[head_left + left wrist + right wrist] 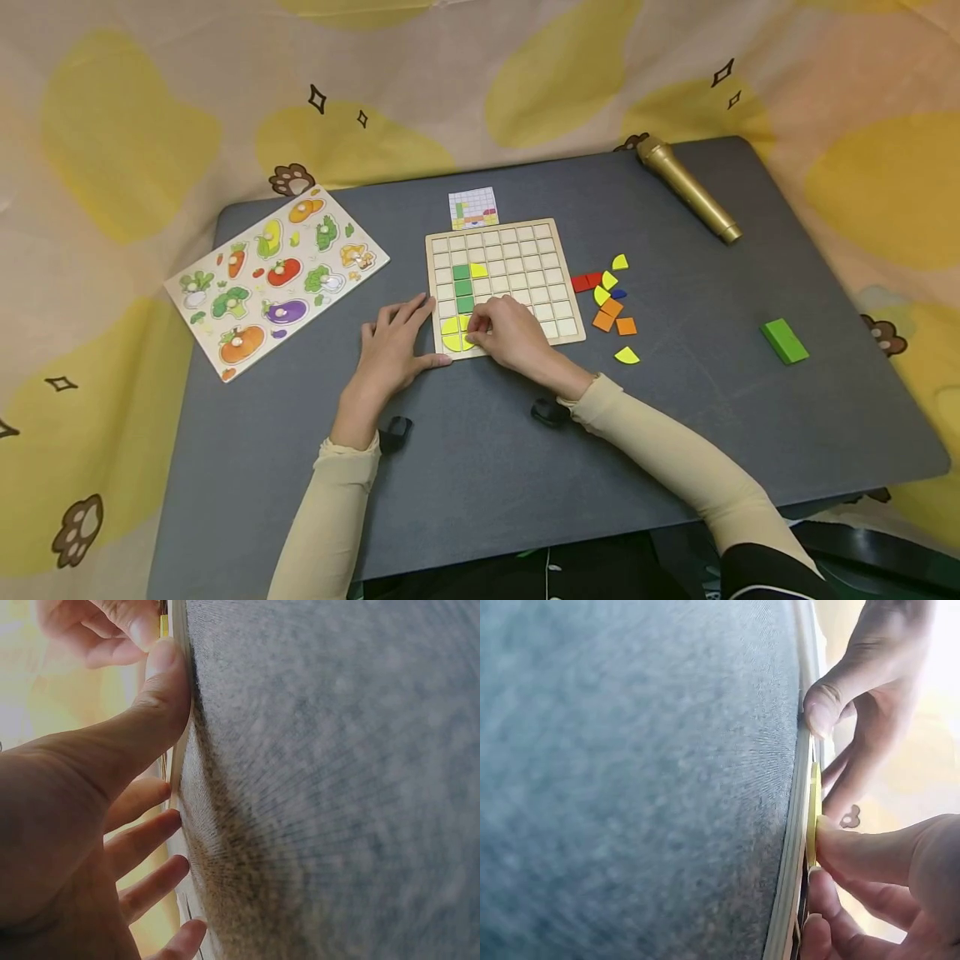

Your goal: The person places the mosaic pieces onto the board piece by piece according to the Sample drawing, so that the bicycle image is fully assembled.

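Note:
A wooden grid board (561,271) lies mid-table, with several green square tiles (463,287) in a column and a yellow quarter-circle tile (478,270) beside the top one. Yellow quarter-circle tiles (452,342) form a rounded shape at its near left corner. My left hand (390,346) steadies that corner, thumb on the front edge and fingers spread along the left side. Over the rounded shape, my right hand (513,329) bends its fingers and pinches a yellow tile (814,802) low against the board. Its fingers partly hide that tile from above.
A small pattern card (474,212) touches the board's far edge. To the right lie loose yellow, red, blue and orange tiles (626,326). Farther out are a gold microphone (690,190) and a green block (785,341). A vegetable puzzle board (277,287) lies left.

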`<act>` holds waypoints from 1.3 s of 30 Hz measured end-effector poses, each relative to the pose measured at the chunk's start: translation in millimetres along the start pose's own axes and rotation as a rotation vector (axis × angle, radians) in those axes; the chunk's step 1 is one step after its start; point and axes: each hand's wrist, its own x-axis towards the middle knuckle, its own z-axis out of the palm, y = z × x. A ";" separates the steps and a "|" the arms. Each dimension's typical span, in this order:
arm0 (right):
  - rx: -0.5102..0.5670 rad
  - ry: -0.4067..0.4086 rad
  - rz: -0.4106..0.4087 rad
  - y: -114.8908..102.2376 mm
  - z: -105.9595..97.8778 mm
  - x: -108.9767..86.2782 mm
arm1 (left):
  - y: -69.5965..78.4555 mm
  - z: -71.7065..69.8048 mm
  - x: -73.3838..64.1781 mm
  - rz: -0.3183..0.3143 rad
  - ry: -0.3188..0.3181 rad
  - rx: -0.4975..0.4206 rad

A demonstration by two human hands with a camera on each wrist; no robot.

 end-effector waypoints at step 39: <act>0.001 0.131 0.292 115.5 -110.0 -72.8 | 2.7 -0.5 -0.6 -0.009 -0.010 -0.005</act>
